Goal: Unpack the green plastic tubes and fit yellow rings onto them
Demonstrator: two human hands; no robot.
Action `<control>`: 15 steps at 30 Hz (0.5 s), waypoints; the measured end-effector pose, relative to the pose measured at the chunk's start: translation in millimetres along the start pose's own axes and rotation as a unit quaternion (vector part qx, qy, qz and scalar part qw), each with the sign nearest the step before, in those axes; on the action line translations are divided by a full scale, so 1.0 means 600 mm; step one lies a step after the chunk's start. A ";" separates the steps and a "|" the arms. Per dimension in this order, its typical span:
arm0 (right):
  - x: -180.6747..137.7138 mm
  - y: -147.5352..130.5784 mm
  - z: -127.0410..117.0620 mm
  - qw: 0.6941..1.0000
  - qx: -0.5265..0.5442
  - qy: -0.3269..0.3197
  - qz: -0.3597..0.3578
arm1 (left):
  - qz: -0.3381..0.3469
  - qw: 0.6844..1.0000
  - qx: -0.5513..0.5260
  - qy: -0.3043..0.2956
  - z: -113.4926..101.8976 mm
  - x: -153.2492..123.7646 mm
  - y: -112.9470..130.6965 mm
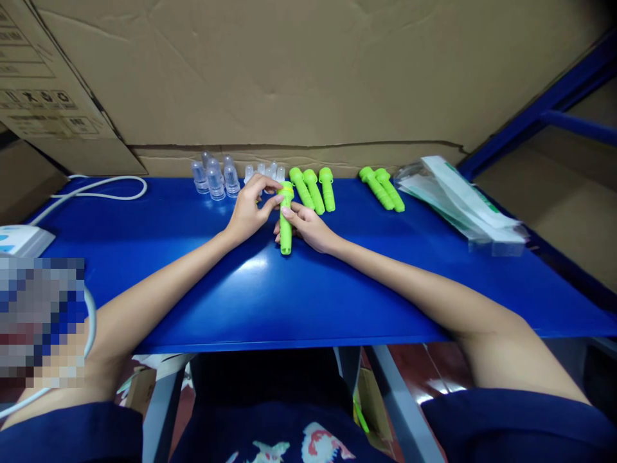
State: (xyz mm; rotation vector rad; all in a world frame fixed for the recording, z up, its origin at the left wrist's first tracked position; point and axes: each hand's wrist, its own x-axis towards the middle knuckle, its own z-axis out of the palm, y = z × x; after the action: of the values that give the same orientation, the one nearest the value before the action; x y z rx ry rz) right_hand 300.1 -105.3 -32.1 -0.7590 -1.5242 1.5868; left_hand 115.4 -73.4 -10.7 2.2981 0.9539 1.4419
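A bright green flashlight point(286, 233) is held upright-looking in the picture, its wider head away from me, over the middle of the blue table. My left hand point(251, 204) pinches the head end between thumb and fingers. Around the barrel, my right hand point(308, 225) is closed, thumb on top and fingertips showing on the left side. Just behind my hands lie several more green flashlights point(313, 191), with two others point(383, 189) farther right. Small clear plastic pieces point(274, 170) stand behind my left hand, partly hidden by it.
Larger clear plastic cups point(215, 180) stand at the back left. Clear plastic bags with white and green strips point(463, 199) lie on the right. A white power strip point(24, 240) and its cable point(106, 197) are at the left. Cardboard point(289, 77) walls the back of the blue table point(366, 296).
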 end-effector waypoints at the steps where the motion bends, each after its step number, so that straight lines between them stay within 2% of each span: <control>1: 0.000 0.000 0.000 1.000 0.001 0.001 -0.001 | 0.005 1.000 0.004 0.007 0.002 -0.001 0.000; 8: 0.001 0.003 -0.002 1.000 -0.004 -0.004 -0.004 | 0.010 1.000 -0.005 0.020 0.004 0.000 0.002; 15: -0.001 0.002 -0.002 1.000 -0.009 -0.008 0.000 | -0.028 0.998 -0.038 -0.028 -0.016 0.013 -0.006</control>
State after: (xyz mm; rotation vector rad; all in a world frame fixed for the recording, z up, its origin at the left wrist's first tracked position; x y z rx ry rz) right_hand 301.2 -105.4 -33.3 -0.7578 -1.5522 1.5858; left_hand 107.9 -67.0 -2.5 2.2263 0.9251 1.3606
